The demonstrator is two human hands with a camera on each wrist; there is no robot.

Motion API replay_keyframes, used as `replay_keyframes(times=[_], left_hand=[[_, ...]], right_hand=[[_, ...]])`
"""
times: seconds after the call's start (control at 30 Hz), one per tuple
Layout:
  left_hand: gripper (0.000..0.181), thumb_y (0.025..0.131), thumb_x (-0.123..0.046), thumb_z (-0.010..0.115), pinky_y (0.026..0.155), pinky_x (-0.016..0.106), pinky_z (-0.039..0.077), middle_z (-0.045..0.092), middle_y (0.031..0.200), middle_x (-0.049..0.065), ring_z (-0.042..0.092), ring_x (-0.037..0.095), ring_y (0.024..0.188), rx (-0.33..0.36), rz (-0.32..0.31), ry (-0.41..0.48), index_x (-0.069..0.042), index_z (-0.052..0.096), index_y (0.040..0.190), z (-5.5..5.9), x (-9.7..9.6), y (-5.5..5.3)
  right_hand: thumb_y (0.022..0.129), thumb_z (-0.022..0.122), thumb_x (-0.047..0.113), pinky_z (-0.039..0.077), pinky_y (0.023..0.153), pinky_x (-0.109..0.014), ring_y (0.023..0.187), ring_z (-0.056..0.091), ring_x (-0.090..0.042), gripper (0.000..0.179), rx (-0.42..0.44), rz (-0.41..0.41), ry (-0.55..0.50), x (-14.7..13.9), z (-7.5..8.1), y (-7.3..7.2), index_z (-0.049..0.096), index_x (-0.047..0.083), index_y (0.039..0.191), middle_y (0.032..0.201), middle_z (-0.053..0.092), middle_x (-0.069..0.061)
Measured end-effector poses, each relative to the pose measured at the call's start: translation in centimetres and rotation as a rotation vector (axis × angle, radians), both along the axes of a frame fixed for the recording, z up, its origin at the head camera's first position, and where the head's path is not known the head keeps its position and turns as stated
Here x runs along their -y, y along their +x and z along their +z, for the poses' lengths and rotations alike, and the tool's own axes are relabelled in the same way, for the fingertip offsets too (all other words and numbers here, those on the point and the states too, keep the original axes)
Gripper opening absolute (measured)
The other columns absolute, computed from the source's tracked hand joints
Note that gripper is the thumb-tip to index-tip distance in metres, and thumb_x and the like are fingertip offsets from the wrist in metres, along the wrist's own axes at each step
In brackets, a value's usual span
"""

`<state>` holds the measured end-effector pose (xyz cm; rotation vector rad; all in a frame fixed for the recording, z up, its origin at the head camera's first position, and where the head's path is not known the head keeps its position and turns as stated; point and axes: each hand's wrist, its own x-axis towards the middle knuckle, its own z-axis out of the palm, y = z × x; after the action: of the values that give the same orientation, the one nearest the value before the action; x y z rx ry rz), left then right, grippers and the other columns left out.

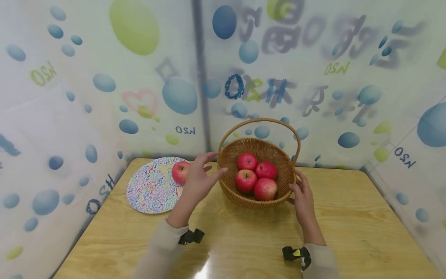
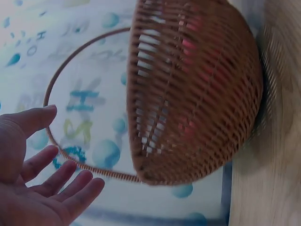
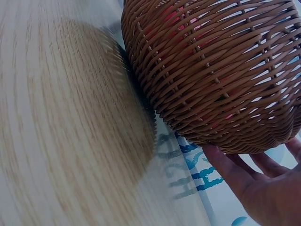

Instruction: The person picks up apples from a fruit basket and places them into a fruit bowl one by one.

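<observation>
A brown wicker basket [image 1: 233, 193] with a tall arched handle stands on the table, leaning toward me. Several red apples [image 1: 245, 181] lie inside it. My right hand [image 1: 304, 199] holds the basket's right side, its thumb by the rim and other fingers against the woven wall, partly hidden. At the left, my left hand [image 1: 198, 180] is spread with thumb and fingers apart; in the left wrist view it stands clear of the weave. Behind it, partly covered, a single red apple [image 1: 180, 172] sits on a round plate [image 1: 146, 193] patterned in many colours.
The wooden table [image 1: 348, 209] reaches to printed cloth walls [image 1: 331, 147] at the back and both sides. Black straps [image 1: 191, 236] circle both wrists over light sleeves. The basket's handle [image 1: 259, 120] rises in front of the back wall.
</observation>
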<state>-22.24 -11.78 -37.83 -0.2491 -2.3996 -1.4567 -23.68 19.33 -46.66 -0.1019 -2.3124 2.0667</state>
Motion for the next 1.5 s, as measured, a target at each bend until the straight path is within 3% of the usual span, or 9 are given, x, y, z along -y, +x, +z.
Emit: replay_keyframes(times=[0.1,0.2,0.43,0.7,0.83,1.0,1.23,1.37,1.5], left_hand=[[0.047,0.086,-0.02,0.081,0.1,0.046,0.055,0.062,0.133,0.013,0.059,0.029,0.125,-0.05,-0.032,-0.11,-0.008,0.066,0.128,-0.3,-1.7,-0.5],[0.043,0.087,-0.02,0.08,0.104,0.046,0.052,0.061,0.133,0.013,0.057,0.029,0.127,-0.066,-0.06,-0.186,-0.008,0.067,0.126,-0.7,-3.1,-1.2],[0.051,0.088,-0.025,0.079,0.105,0.045,0.052,0.058,0.136,0.015,0.06,0.031,0.126,-0.008,-0.077,-0.29,-0.007,0.062,0.133,-1.6,-5.2,-2.7],[0.054,0.088,-0.02,0.078,0.1,0.045,0.054,0.057,0.138,0.014,0.062,0.033,0.121,0.053,-0.121,-0.359,-0.006,0.059,0.137,-2.3,-5.8,-3.7],[0.058,0.088,-0.023,0.079,0.107,0.047,0.05,0.057,0.141,0.015,0.059,0.032,0.128,0.091,-0.137,-0.4,-0.007,0.058,0.14,-2.4,-6.1,-4.3],[0.059,0.089,-0.022,0.076,0.105,0.046,0.052,0.057,0.141,0.016,0.06,0.032,0.126,0.169,-0.168,-0.489,-0.008,0.056,0.143,-2.3,-6.5,-5.0],[0.059,0.092,-0.021,0.074,0.106,0.041,0.051,0.06,0.143,0.011,0.058,0.028,0.13,0.259,-0.249,-0.62,-0.007,0.052,0.145,-2.4,-7.0,-5.8],[0.064,0.091,-0.022,0.076,0.11,0.04,0.048,0.057,0.148,0.007,0.054,0.027,0.136,0.295,-0.295,-0.624,-0.007,0.05,0.147,-2.6,-7.2,-6.1],[0.071,0.089,-0.023,0.079,0.111,0.039,0.048,0.056,0.15,0.006,0.055,0.026,0.136,0.319,-0.317,-0.606,-0.005,0.047,0.149,-2.8,-7.3,-6.4]], right_hand=[[0.107,0.039,0.021,0.056,0.082,-0.025,0.141,0.044,-0.039,0.054,-0.014,-0.001,-0.002,-0.1,-0.1,0.0,0.028,0.029,0.159,0.163,0.034,-0.014],[0.107,0.038,0.02,0.057,0.084,-0.027,0.141,0.044,-0.04,0.054,-0.017,0.0,-0.01,0.0,-0.3,0.1,0.027,0.029,0.159,0.163,0.033,-0.015],[0.107,0.038,0.02,0.051,0.102,-0.057,0.142,0.044,-0.041,0.054,-0.01,-0.006,0.0,0.2,-0.2,0.0,0.027,0.03,0.159,0.163,0.034,-0.015],[0.107,0.038,0.02,0.055,0.097,-0.048,0.141,0.045,-0.04,0.053,-0.011,-0.008,-0.001,0.3,-0.3,-0.1,0.029,0.03,0.158,0.162,0.035,-0.014],[0.107,0.038,0.02,0.051,0.101,-0.058,0.141,0.045,-0.04,0.054,-0.015,-0.012,0.003,0.4,-0.3,-0.2,0.028,0.03,0.159,0.162,0.035,-0.015],[0.107,0.037,0.02,0.047,0.103,-0.065,0.142,0.043,-0.041,0.054,-0.022,-0.021,-0.001,0.4,-0.2,-0.2,0.028,0.03,0.159,0.162,0.034,-0.015],[0.106,0.038,0.021,0.055,0.098,-0.054,0.14,0.046,-0.04,0.053,-0.028,-0.026,0.016,0.3,-0.2,-0.1,0.03,0.031,0.158,0.162,0.036,-0.014],[0.106,0.038,0.02,0.058,0.091,-0.043,0.138,0.048,-0.04,0.053,-0.041,-0.022,0.031,0.3,-0.3,-0.1,0.031,0.031,0.158,0.161,0.036,-0.014],[0.106,0.039,0.019,0.058,0.09,-0.043,0.138,0.049,-0.041,0.053,-0.055,-0.016,0.038,0.4,-0.4,-0.1,0.031,0.031,0.157,0.161,0.036,-0.015]])
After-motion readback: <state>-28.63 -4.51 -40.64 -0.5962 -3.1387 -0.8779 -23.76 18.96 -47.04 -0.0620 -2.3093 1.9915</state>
